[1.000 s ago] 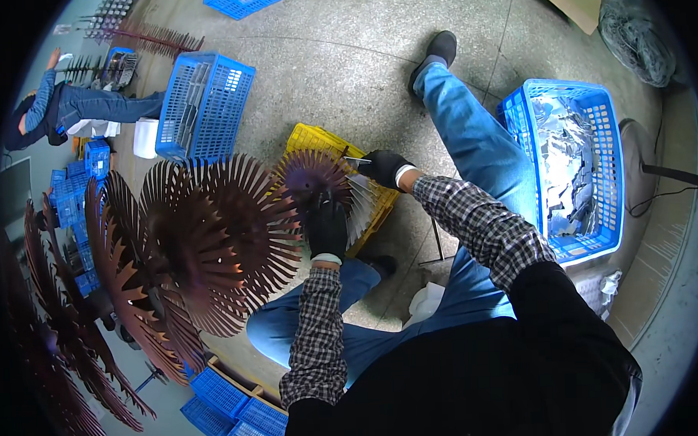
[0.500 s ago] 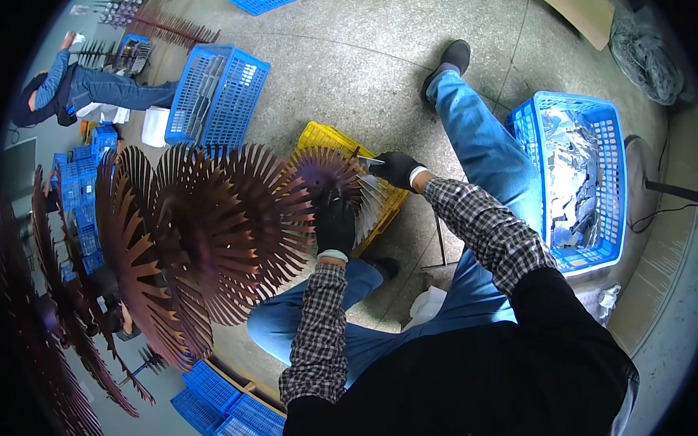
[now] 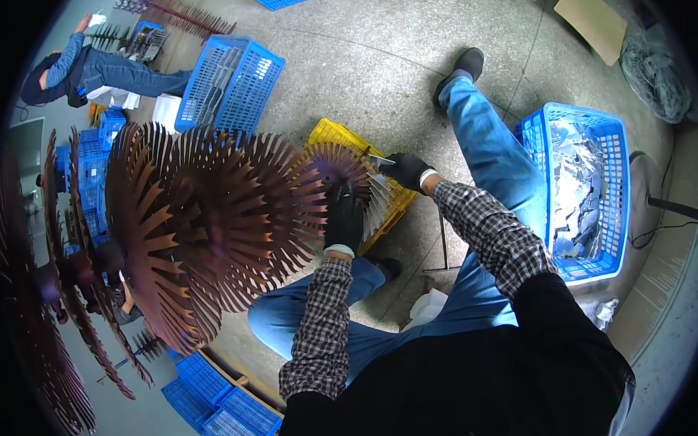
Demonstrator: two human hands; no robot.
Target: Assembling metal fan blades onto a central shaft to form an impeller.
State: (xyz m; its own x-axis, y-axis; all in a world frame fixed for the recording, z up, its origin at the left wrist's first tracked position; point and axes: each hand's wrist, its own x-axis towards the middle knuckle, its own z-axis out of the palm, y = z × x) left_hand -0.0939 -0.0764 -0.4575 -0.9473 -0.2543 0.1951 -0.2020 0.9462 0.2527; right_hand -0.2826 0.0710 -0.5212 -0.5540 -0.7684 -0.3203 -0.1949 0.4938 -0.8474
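A long rack of brown slotted discs point(image 3: 210, 215) reaches in from the left, ending in a smaller toothed disc point(image 3: 333, 163). My left hand point(image 3: 344, 222), in a black glove, is at that end disc's lower rim, its fingers closed over the edge and partly lost against the dark metal. To the right of the disc, my gloved right hand point(image 3: 406, 172) pinches a thin silver metal strip point(image 3: 379, 158) whose tip points at the teeth. Pale metal strips point(image 3: 379, 201) fan out beside the disc; whether they sit on it or in the yellow crate point(image 3: 399, 208) behind, I cannot tell.
At my right stands a blue crate point(image 3: 623, 193) of loose silver pieces. Another blue crate point(image 3: 263, 82) with grey parts stands ahead on the left, near a person point(image 3: 121, 72). Stacked blue baskets point(image 3: 241, 418) lie lower left. Cardboard point(image 3: 590, 21) and a stand point(image 3: 444, 245) are on the floor.
The view has shifted slightly, so most things sit a little further right. The large discs look turned somewhat. My right hand still holds the strip, and my left stays at the end disc.
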